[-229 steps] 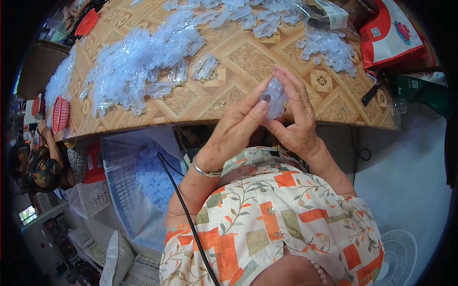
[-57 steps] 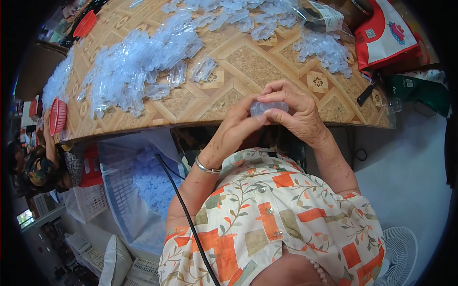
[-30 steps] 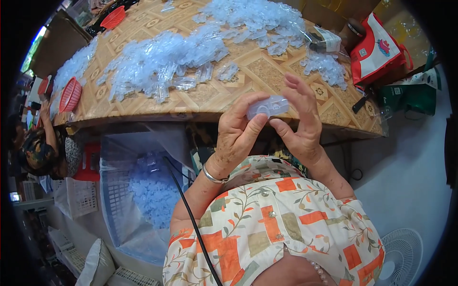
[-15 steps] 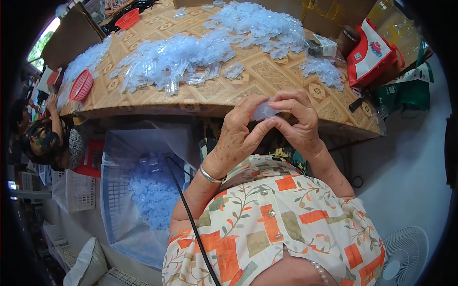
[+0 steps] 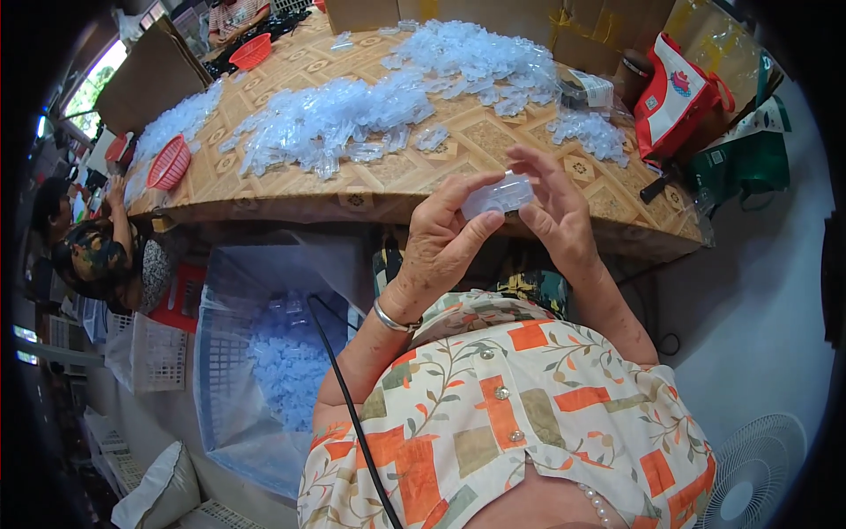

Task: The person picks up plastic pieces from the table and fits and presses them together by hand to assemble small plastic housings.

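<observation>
A small clear plastic piece (image 5: 498, 196) is held up between both hands, in front of the table's near edge. My left hand (image 5: 445, 240) grips its lower left side with thumb and fingers; a silver bangle sits on that wrist. My right hand (image 5: 555, 216) pinches its right end, fingers spread above it. Large heaps of the same clear plastic pieces (image 5: 344, 119) cover the patterned table (image 5: 397, 172).
A blue mesh basket lined with a clear bag (image 5: 264, 361), part-filled with clear pieces, stands at my left. Red baskets (image 5: 167, 163) lie on the table's left. A red-and-white bag (image 5: 674, 97) sits far right. Another person (image 5: 97, 256) sits at left. A white fan (image 5: 762, 472) stands low right.
The view has tilted, so more of the table shows. My hands have loosened from a closed grip on the piece, and my right fingers now spread above it.
</observation>
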The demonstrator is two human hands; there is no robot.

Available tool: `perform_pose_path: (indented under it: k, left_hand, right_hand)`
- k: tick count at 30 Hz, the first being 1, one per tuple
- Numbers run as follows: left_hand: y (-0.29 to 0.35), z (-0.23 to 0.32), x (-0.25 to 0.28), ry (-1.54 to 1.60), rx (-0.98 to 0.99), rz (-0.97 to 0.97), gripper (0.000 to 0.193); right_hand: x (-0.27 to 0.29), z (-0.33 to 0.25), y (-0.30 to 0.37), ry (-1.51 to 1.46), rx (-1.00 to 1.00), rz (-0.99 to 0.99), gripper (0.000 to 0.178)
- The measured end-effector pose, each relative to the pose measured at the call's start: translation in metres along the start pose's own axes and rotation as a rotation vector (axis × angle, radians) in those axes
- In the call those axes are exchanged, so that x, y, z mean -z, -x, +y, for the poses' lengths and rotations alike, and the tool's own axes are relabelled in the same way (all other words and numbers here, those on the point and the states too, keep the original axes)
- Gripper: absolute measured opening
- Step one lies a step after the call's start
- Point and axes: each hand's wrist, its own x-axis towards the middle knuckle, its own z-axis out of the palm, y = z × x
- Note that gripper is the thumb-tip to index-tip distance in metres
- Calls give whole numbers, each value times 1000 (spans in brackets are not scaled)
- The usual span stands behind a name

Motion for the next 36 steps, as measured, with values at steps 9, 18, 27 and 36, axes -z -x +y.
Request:
perform_pose_path:
  k: [9,18,27,36]
  left_hand:
    - [-4,6,-17,-280,-283,15,36]
    - [-5,17,-18,-438,-319,13,37]
    - [-15,-6,3,310,252,143,50]
    - [-28,-30,27,209,360,92,31]
  right_hand:
    - [-13,-19,15,-424,-226,-29,62]
    - [-14,-18,8,-276,-97,-19,58]
    - [-9,13,-13,-337,-246,-82,57]
    - [0,48,-27,-314,-333,-69,45]
